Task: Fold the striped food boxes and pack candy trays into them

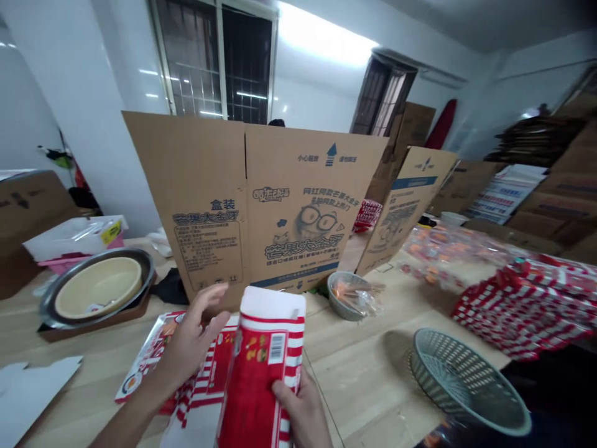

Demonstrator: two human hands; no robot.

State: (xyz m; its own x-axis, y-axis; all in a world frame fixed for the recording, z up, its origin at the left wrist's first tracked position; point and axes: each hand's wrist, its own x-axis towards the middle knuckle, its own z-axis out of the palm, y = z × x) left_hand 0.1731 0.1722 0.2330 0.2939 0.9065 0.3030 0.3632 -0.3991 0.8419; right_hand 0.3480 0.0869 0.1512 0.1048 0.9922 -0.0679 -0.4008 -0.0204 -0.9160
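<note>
A red and white striped carton [259, 373] with a barcode and a white end flap stands tilted near the bottom centre. My right hand [305, 407] grips its right side, thumb on the front face. My left hand [193, 339] is raised just left of the carton, fingers apart, with nothing visible in it. Under and beside my left hand, flat red and white printed packaging [152, 358] lies on the wooden table [361, 379].
An upright cardboard sheet [289, 162] spans the back. Cream basin [100, 289] in a metal bowl at left; small grey basket [342, 305] with sticks behind; green-grey basket [466, 379] at right. Striped packages [532, 305] are piled far right. A white card piece [35, 398] lies at left.
</note>
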